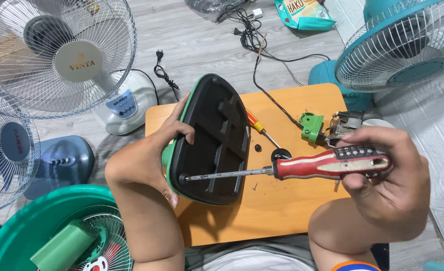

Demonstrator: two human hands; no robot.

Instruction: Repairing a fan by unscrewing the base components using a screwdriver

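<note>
Gripping: left hand [149,158] fingers clamped on the fan base [209,140], tilted on edge at table [282,216] centre.
Driver: right hand [387,173] fingers wrapped round the red screwdriver [327,164] at 3 o'clock, tip in the base's lower corner.
Handling: base likely stiff, light plastic; best gripped by the rim.
Hidden: screw head in its recess; base's green top faces away.
Unclear: green part [312,126] at 1 o'clock.

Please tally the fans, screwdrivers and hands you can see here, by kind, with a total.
Fans: 5: white, dark blue, teal, green and the upturned black base
Screwdrivers: 2: red, yellow
Hands: 2: left hand, right hand
Total: 9
</note>
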